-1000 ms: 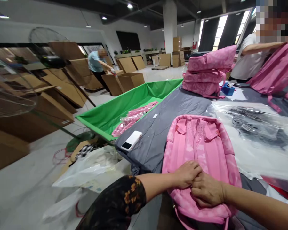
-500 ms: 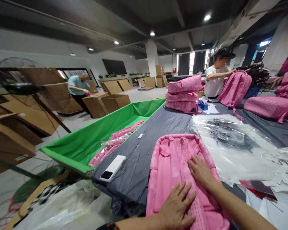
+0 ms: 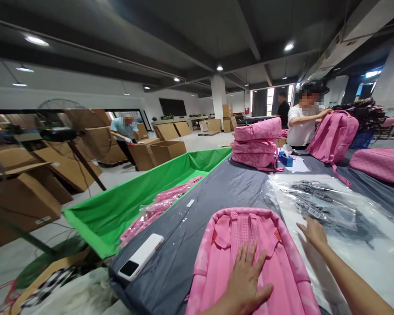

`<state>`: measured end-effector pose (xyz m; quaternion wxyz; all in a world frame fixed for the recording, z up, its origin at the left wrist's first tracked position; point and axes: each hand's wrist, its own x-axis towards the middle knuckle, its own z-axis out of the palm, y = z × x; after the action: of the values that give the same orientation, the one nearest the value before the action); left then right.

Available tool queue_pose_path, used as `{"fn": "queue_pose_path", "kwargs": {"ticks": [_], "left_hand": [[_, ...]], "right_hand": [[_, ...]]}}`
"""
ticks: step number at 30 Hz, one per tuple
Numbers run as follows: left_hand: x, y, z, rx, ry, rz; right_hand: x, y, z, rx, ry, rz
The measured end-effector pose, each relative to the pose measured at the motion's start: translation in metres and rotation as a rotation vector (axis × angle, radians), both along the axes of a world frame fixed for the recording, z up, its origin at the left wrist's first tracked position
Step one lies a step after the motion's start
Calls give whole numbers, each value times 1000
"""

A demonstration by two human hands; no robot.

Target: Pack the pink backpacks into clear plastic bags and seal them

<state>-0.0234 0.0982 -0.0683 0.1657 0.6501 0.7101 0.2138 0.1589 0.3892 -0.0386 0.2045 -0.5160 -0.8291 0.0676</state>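
Note:
A pink backpack (image 3: 213,267) lies on the dark-covered table in front of me, its straps and perforated back panel facing up. My left hand (image 3: 248,275) rests flat on that panel with its fingers spread. To the right of the backpack, my right hand (image 3: 313,232) is over the near left part of a pile of clear plastic bags (image 3: 357,245). Its fingers are partly extended and appear apart, with nothing visible in them; whether they touch the plastic I cannot tell. Dark print and a barcode label (image 3: 314,212) show on the bags.
A white phone-like device (image 3: 141,257) lies at the table's left edge. Beyond that edge, a green fabric bin (image 3: 118,210) holds plastic-wrapped pink items (image 3: 164,199). Stacked pink backpacks (image 3: 256,146) and a blue tape dispenser (image 3: 285,159) stand farther back. A co-worker (image 3: 304,118) handles another backpack (image 3: 335,135).
My right hand has left the backpack and moved right to the plastic bags. My left hand has shifted up the back panel, still flat. The camera view has tilted up slightly.

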Motion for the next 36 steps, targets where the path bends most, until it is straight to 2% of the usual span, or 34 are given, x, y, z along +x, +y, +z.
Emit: {"fn": "queue_pose_path", "kwargs": {"ticks": [3, 6, 8, 11, 16, 18, 21, 24, 26, 27, 30, 32, 34, 36], "left_hand": [[-3, -1, -7, 13, 8, 2], [-3, 0, -4, -3, -3, 8], [-1, 1, 0, -14, -18, 12], [1, 0, 2, 20, -32, 25], [-3, 1, -3, 164, -88, 1], [-2, 10, -1, 182, -254, 11], [14, 34, 17, 240, -793, 166], [42, 54, 44, 320, -1487, 268], [57, 55, 56, 405, -1799, 366], [60, 49, 59, 446, -1880, 450], [57, 16, 56, 467, -1903, 780], [46, -14, 51, 422, -1864, 892], [35, -42, 47, 348, -1832, 927], [26, -64, 47, 297, -1819, 930]], "right_hand": [[20, 19, -18, -52, -18, -53], [32, 32, -13, -122, 14, -1], [38, 41, 3, -149, 54, 11], [41, 46, 38, -153, 108, 38], [20, 17, 95, -98, 265, 241], [0, -7, 110, -119, 332, 352], [-36, -49, 120, -200, 411, 489], [-73, -92, 121, -299, 462, 600], [-91, -118, 120, -365, 463, 688], [-96, -129, 120, -393, 459, 731], [-91, -160, 115, -440, 451, 791], [-71, -176, 99, -442, 430, 786], [-43, -190, 71, -391, 356, 813], [-16, -202, 34, -271, 238, 893]]}}
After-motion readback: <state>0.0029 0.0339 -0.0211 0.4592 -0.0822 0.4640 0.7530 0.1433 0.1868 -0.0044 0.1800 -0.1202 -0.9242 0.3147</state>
